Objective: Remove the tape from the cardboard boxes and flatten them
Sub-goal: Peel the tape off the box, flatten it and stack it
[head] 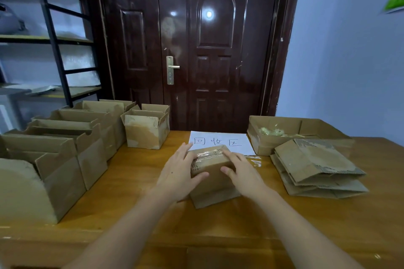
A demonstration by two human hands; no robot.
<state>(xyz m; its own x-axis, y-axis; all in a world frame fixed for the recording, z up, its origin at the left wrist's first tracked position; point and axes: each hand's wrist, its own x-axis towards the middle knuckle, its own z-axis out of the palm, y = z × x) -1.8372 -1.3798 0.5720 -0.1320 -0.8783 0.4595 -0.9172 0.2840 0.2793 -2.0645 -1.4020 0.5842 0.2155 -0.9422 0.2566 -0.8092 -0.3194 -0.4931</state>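
Both forearms reach in from the bottom edge; I see my left hand [178,173] and right hand [241,171] gripping a small taped cardboard box [213,172] from either side, fingers curled over its top, thumbs pressed on the near face. Box sits mid-table [131,181], clear tape [207,155] glossy across its top, just before a white paper sign [218,141]. Open boxes [65,148] line the left, flattened boxes [317,168] are stacked right, beside a cardboard tray [273,124].

Taped brown box [213,172] upright mid-table; flattened boxes [317,168] stacked, perhaps three.
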